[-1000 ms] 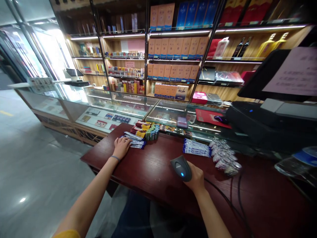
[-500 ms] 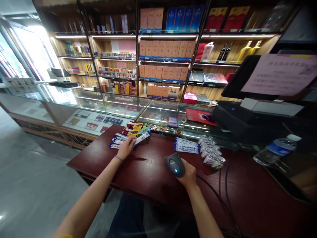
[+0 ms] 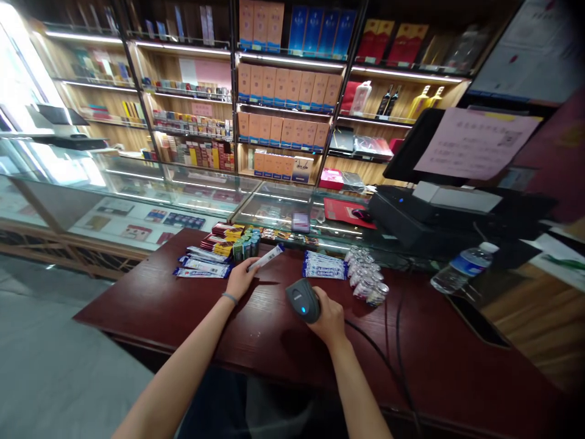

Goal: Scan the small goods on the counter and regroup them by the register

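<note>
— What's in the left hand (image 3: 241, 277)?

— A slim blue-and-white packet (image 3: 267, 256). It's pinched at its near end by closed fingers (image 3: 248, 270) and held just above the desk (image 3: 192, 317), near the far edge. It looks light and soft, and the wrapper is probably slick, so I'd hold it by an end without squeezing.

— And the right hand (image 3: 328, 316)?

— Its fingers are wrapped shut round the scanner (image 3: 301, 300) at mid-desk, with the scanner's head turned toward the packet. A pile of packets (image 3: 201, 266) lies toward the far left corner.
</note>
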Tool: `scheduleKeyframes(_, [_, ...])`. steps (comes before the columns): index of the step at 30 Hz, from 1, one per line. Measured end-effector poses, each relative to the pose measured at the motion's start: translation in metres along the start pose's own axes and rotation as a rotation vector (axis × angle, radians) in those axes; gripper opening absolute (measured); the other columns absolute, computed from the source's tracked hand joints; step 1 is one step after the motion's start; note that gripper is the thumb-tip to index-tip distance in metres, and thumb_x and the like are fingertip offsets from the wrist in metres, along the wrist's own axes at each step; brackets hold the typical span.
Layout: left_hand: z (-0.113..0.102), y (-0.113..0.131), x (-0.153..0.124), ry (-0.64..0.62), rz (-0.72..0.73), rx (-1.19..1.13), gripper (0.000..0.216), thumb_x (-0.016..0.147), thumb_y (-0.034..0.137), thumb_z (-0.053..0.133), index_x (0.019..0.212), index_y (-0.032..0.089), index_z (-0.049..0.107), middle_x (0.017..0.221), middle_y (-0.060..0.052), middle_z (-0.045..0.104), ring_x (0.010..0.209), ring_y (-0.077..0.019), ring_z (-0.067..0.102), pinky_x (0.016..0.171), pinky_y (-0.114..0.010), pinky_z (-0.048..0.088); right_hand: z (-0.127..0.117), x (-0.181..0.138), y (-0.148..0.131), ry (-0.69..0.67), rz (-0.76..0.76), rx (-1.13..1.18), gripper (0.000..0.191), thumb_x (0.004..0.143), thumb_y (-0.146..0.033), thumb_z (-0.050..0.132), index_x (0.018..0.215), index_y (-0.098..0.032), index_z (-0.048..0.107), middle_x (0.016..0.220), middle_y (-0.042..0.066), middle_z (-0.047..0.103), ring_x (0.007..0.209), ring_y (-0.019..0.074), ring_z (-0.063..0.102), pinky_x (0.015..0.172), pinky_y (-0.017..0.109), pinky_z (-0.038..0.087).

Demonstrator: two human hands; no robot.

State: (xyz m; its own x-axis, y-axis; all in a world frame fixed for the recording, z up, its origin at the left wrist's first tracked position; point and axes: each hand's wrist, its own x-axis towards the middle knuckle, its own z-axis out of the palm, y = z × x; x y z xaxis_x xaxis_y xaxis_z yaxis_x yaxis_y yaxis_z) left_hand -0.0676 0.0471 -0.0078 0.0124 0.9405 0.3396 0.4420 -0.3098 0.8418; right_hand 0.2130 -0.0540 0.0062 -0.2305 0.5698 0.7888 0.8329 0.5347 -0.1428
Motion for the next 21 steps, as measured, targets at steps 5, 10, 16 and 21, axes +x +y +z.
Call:
scheduleKeyframes(5, [-0.002,-0.004,0.001,0.005,-0.003,0.066,0.035,0.089,0.042,0.053,0.115,0.023,0.067,0.117,-0.003,0.071,0.108,-0.0228,0.064,0.098,-0.034,0.047,0.000,0.002,-0.006,-0.054,-0.064,0.031,0.036,0.080,-0.031,0.056,0.112,-0.015,0.056,0.086,0.008,0.072,0.071,0.0208,0.071,0.062,0.029,0.054])
scheduleKeyframes(10, [-0.001,-0.007,0.002,0.019,-0.006,0.093,0.035,0.090,0.042,0.053,0.113,0.022,0.068,0.118,-0.004,0.070,0.107,-0.0231,0.065,0.098,-0.035,0.048,-0.002,0.003,-0.007,-0.070,-0.057,0.031,0.034,0.077,-0.030,0.055,0.108,-0.015,0.056,0.082,0.007,0.071,0.068,0.0205,0.070,0.060,0.029,0.053])
scheduleKeyframes(16, [0.000,-0.006,0.001,0.051,-0.007,0.007,0.039,0.088,0.042,0.055,0.120,0.021,0.063,0.108,-0.005,0.072,0.093,-0.0212,0.068,0.091,-0.035,0.052,-0.002,0.003,-0.004,-0.007,-0.068,0.019,0.042,0.079,-0.027,0.054,0.118,-0.013,0.054,0.090,0.009,0.073,0.069,0.0213,0.071,0.061,0.031,0.056])
scheduleKeyframes(21, [0.003,-0.001,-0.002,0.010,-0.082,-0.166,0.034,0.090,0.049,0.051,0.111,0.022,0.053,0.102,-0.006,0.072,0.080,-0.0200,0.071,0.068,-0.032,0.056,-0.015,0.006,0.010,0.030,-0.090,0.026,0.038,0.081,-0.027,0.055,0.116,-0.014,0.056,0.092,0.010,0.073,0.076,0.0227,0.072,0.065,0.032,0.058])
